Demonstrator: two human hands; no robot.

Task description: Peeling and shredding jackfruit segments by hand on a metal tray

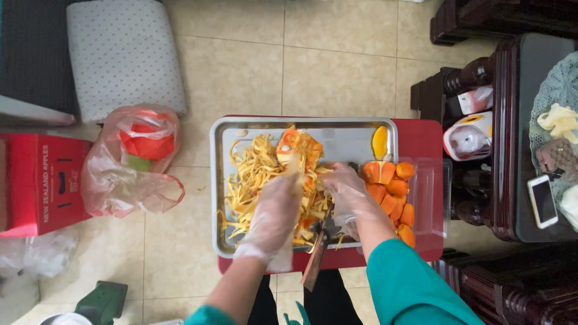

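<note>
L hand [274, 207], gloved, fingers loosely curled over pale fruit strips [256, 174] mid metal tray [215, 180]; grip unclear. R hand [346, 192], gloved, closed round orange fruit chunk [301, 150] nr tray's R half. Knife [317, 256] overhangs near edge. Peeled pieces [391, 192] just R, in clear box. Far R corner of tray bare.

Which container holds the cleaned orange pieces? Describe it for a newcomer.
Start at the metal tray on the low red table. Right of it, beside the gloved right hand, sits a clear plastic box. Unlike the tray's pale stringy scraps, it holds smooth orange fruit pods.
</note>
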